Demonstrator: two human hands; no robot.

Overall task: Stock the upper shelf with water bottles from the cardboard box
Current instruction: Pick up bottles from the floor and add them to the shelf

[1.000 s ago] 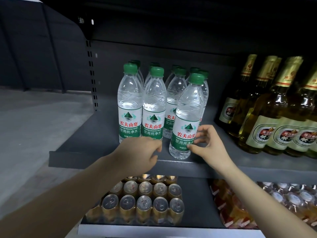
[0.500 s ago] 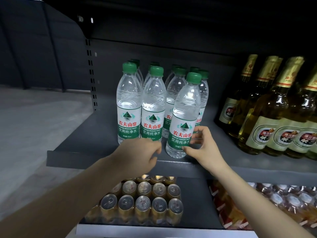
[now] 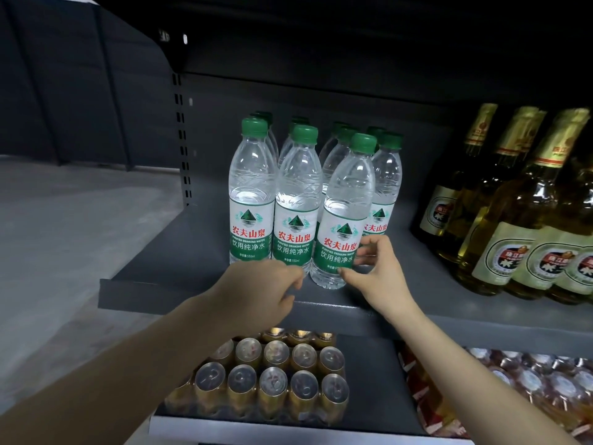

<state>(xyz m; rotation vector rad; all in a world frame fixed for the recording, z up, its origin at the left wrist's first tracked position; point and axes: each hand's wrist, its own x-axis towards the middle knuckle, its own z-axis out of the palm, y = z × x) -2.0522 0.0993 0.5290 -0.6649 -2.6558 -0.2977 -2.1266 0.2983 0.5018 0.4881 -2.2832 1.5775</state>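
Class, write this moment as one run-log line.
right hand: grips front water bottle low | bottle: leaning, on upper shelf | left hand: curled, empty, at shelf edge

A water bottle (image 3: 345, 220) stood on the upper shelf (image 3: 179, 252) before the other water bottles (image 3: 253, 194), glass bottles (image 3: 519, 226) at their right, cans (image 3: 272, 380) below.

Dk grey wall panels (image 3: 64, 91), grey floor (image 3: 64, 236), dim light.

upper shelf (image 3: 179, 252) — grey metal | water bottles (image 3: 253, 200) left | beer bottles (image 3: 500, 226) right
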